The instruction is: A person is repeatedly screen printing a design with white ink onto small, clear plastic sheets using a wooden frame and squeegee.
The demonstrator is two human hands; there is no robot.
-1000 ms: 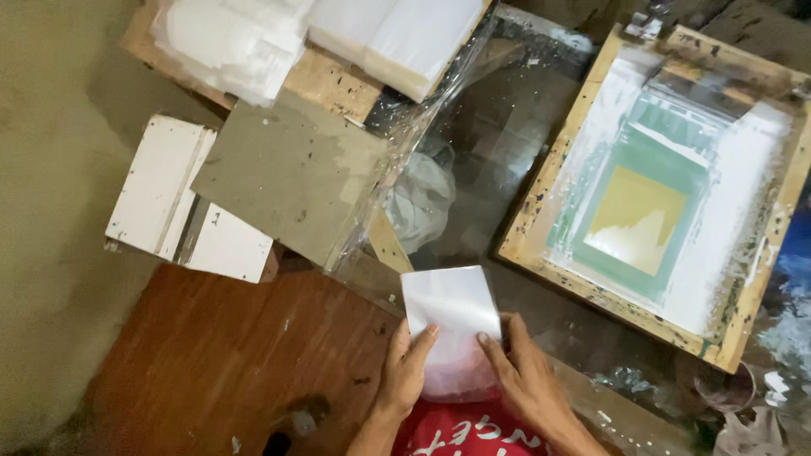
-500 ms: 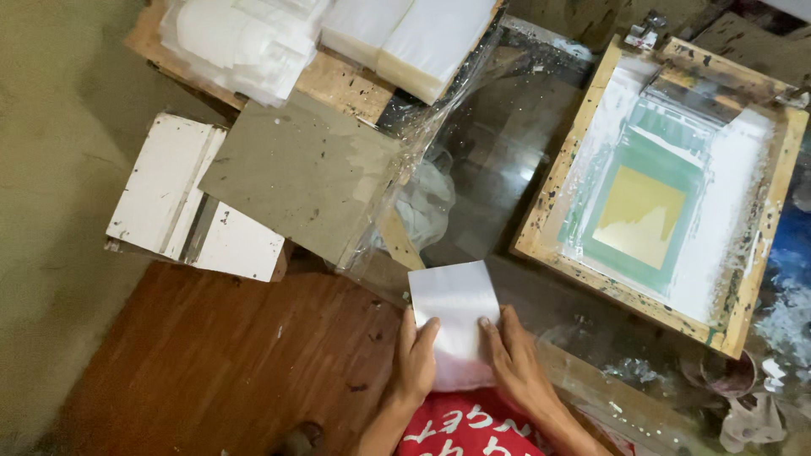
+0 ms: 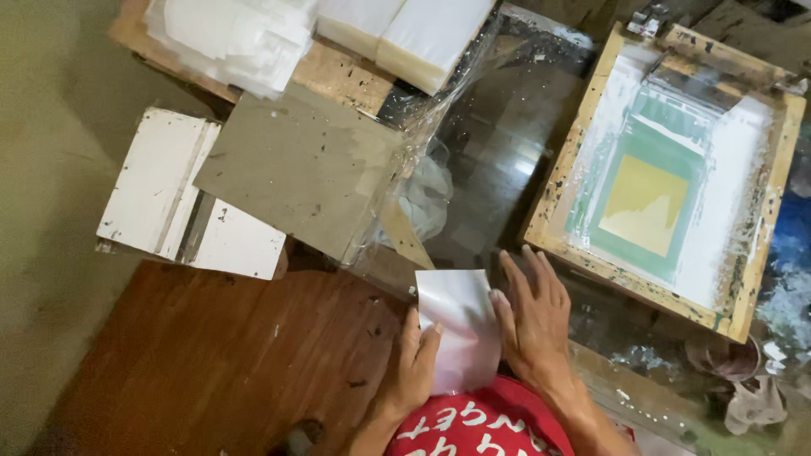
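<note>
A single head-worn camera looks steeply down over the person's chest, close enough that the two forearms enter from the bottom edge. The view faces forward across a dark glossy glass surface [image 3: 498,160], taking in a paint-spattered wooden-framed printing screen [image 3: 553,194] at upper right and a reddish-brown wooden board [image 3: 194,363] at lower left. No second view overlaps it.

Floor: dull olive-grey [image 3: 42,211], left of the wooden tabletop [image 3: 194,371]
Tabletop: reddish-brown, scuffed
Glass surface [image 3: 498,160]: right of the tabletop, dark, reflecting soft light
</note>
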